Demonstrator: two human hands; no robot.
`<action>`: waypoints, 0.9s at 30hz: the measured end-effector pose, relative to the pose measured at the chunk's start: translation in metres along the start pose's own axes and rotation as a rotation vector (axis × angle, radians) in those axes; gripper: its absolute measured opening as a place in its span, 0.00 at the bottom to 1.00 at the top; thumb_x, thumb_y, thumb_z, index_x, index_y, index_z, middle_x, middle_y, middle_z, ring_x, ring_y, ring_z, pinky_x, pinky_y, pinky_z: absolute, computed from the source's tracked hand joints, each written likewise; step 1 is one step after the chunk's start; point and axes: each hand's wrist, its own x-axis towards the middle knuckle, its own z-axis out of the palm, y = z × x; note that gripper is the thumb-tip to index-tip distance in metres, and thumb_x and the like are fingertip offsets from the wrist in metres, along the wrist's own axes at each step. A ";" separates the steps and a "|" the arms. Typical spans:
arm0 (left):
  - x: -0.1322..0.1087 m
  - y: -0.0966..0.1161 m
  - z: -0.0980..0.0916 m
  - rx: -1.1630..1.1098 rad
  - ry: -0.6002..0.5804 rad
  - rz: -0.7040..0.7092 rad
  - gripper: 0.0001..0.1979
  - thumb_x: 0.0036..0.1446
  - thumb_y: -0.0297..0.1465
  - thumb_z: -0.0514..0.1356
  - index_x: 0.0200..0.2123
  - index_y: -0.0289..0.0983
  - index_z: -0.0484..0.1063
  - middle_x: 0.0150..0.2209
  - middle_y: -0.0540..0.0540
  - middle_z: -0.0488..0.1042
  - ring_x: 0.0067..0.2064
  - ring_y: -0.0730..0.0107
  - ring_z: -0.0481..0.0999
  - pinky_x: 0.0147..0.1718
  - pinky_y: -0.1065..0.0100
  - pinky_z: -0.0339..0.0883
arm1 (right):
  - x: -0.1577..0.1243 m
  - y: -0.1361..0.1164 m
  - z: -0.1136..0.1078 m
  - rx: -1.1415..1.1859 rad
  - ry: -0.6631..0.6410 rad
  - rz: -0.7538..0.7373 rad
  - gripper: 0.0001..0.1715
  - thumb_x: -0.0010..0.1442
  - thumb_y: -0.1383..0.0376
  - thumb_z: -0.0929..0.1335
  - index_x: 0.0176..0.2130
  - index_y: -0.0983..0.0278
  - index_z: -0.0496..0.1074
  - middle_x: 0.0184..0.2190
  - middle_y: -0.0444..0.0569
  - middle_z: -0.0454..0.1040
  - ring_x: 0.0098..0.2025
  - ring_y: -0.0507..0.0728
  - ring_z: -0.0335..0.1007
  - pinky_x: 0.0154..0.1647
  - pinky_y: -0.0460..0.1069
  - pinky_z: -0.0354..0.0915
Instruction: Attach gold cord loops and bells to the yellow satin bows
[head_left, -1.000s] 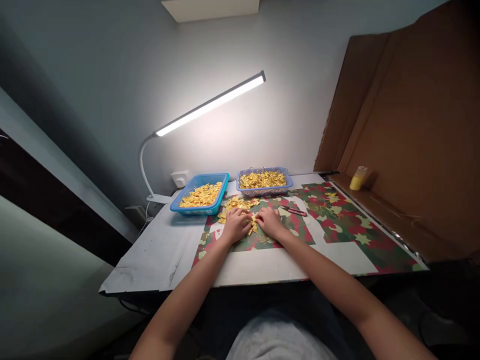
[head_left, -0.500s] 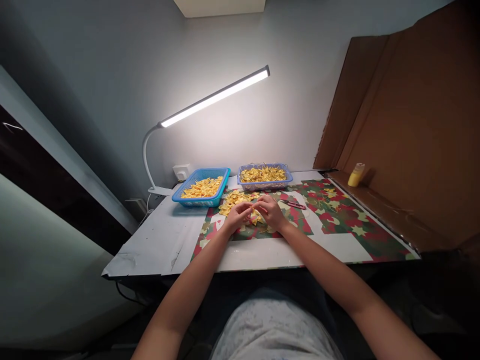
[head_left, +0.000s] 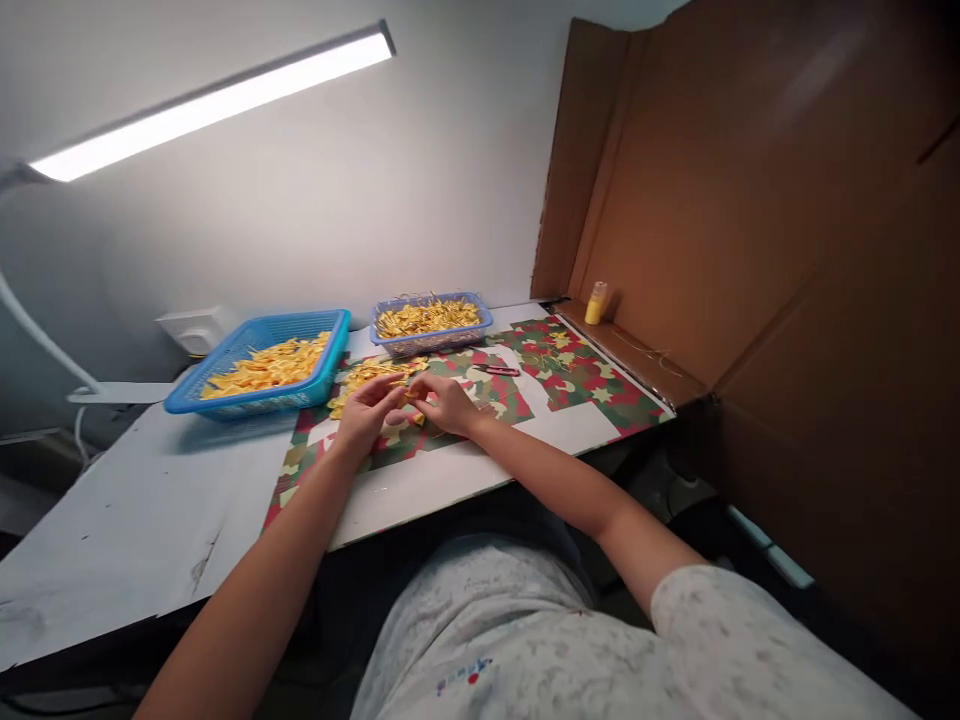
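My left hand (head_left: 365, 414) and my right hand (head_left: 445, 403) meet over the patterned mat, fingertips pinched close together. Between them is a small yellow ribbon-like piece (head_left: 418, 419), mostly covered by the fingers; its exact kind is too small to tell. Just behind my hands lies a loose pile of similar yellow pieces (head_left: 369, 374). A blue basket (head_left: 330, 372) at the left holds more of them. Farther back, a purple-blue basket (head_left: 386, 347) is filled with yellow pieces that have thin golden strands sticking out.
Pink-handled snips (head_left: 499, 370) lie right of my hands. Yellow scraps (head_left: 559, 342) are scattered on the mat (head_left: 577, 388). A small bottle of yellow (head_left: 596, 303) stands by the cardboard wall (head_left: 720, 210). A lit lamp (head_left: 217, 105) hangs over the left side.
The view has turned right and moved closer, so everything sits farther left in the picture. My hands stay together at the yellow piece, with slightly shifted fingers.
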 end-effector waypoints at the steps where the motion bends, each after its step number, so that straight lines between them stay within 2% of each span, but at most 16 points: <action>1: 0.000 0.001 0.000 0.038 0.012 0.018 0.27 0.40 0.45 0.71 0.42 0.36 0.76 0.34 0.44 0.79 0.34 0.64 0.78 0.28 0.68 0.74 | 0.000 0.001 0.000 0.008 -0.009 0.007 0.01 0.60 0.68 0.66 0.36 0.64 0.67 0.31 0.43 0.72 0.34 0.51 0.69 0.39 0.45 0.65; 4: -0.004 0.004 -0.001 0.156 -0.007 0.071 0.24 0.41 0.45 0.71 0.38 0.35 0.76 0.30 0.45 0.79 0.30 0.65 0.78 0.27 0.68 0.74 | 0.000 0.002 -0.003 0.032 -0.039 0.019 0.01 0.59 0.68 0.66 0.35 0.64 0.67 0.31 0.44 0.72 0.34 0.51 0.69 0.38 0.46 0.65; 7: -0.009 0.006 -0.002 0.272 -0.093 0.157 0.19 0.47 0.43 0.67 0.37 0.36 0.75 0.27 0.48 0.76 0.28 0.69 0.76 0.26 0.69 0.73 | -0.001 0.004 -0.006 0.044 -0.069 0.021 0.02 0.58 0.67 0.67 0.34 0.64 0.67 0.30 0.44 0.72 0.32 0.52 0.69 0.36 0.46 0.64; 10: -0.011 0.007 -0.004 0.433 -0.108 0.263 0.13 0.51 0.40 0.63 0.35 0.37 0.76 0.26 0.49 0.75 0.27 0.71 0.74 0.27 0.71 0.71 | -0.003 0.004 -0.008 0.040 -0.094 0.019 0.02 0.57 0.68 0.67 0.34 0.64 0.67 0.30 0.44 0.71 0.32 0.52 0.68 0.36 0.46 0.63; 17: -0.013 0.013 -0.004 0.536 -0.133 0.266 0.08 0.51 0.35 0.62 0.30 0.37 0.76 0.26 0.48 0.76 0.28 0.71 0.74 0.28 0.72 0.67 | -0.004 0.002 -0.010 -0.063 -0.165 0.052 0.02 0.55 0.69 0.68 0.32 0.63 0.68 0.29 0.45 0.72 0.32 0.53 0.66 0.36 0.47 0.59; 24: -0.014 0.013 -0.004 0.539 -0.155 0.249 0.10 0.54 0.37 0.60 0.31 0.36 0.75 0.30 0.46 0.77 0.29 0.71 0.74 0.29 0.71 0.67 | -0.006 -0.005 -0.012 -0.168 -0.195 0.095 0.02 0.57 0.67 0.67 0.33 0.63 0.68 0.31 0.46 0.73 0.37 0.55 0.66 0.42 0.50 0.54; 27: -0.014 0.012 -0.005 0.559 -0.167 0.249 0.10 0.54 0.37 0.60 0.31 0.36 0.75 0.30 0.46 0.77 0.29 0.71 0.74 0.28 0.71 0.67 | -0.006 -0.005 -0.011 -0.190 -0.209 0.101 0.04 0.57 0.66 0.67 0.31 0.64 0.66 0.31 0.46 0.73 0.35 0.55 0.65 0.42 0.51 0.53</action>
